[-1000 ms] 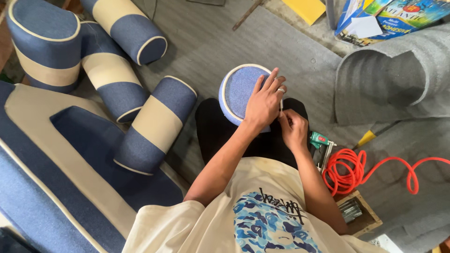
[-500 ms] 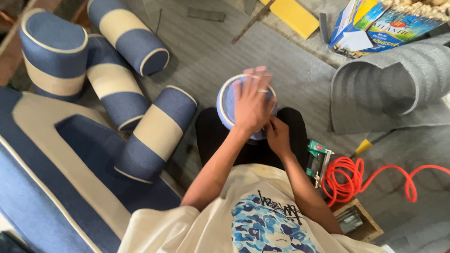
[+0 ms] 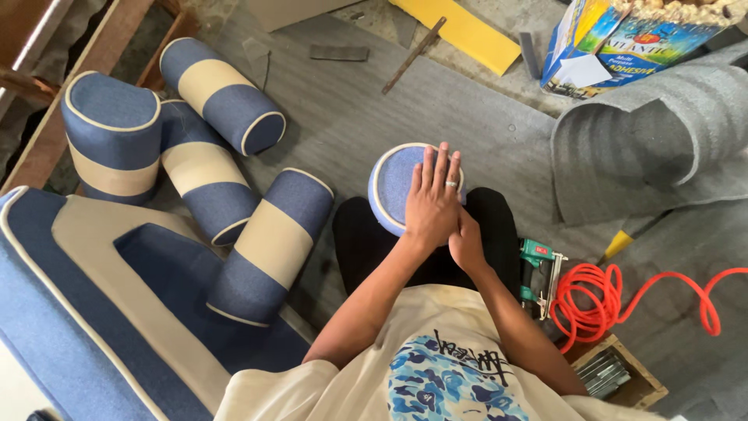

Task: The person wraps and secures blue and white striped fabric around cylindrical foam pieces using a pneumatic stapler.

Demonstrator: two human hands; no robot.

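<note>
From the head camera, the left hand (image 3: pixel 433 204) lay flat, fingers spread, on the round blue end of a bolster (image 3: pixel 399 185) standing between the knees, pressing it to steady it. The right hand (image 3: pixel 467 242) sat tucked just beneath and against the left, at the bolster's edge; whether it pinched anything could not be told. Finished bolsters (image 3: pixel 269 245) lay aside to the left, and a green staple gun (image 3: pixel 538 273) waited near the right arm beside the orange hose (image 3: pixel 592 300).

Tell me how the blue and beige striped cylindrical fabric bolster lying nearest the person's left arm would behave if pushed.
The striped bolster lies on its side with round ends, so it would probably roll. Its fabric cover suggests padding, so it is likely light and slightly yielding.
</note>
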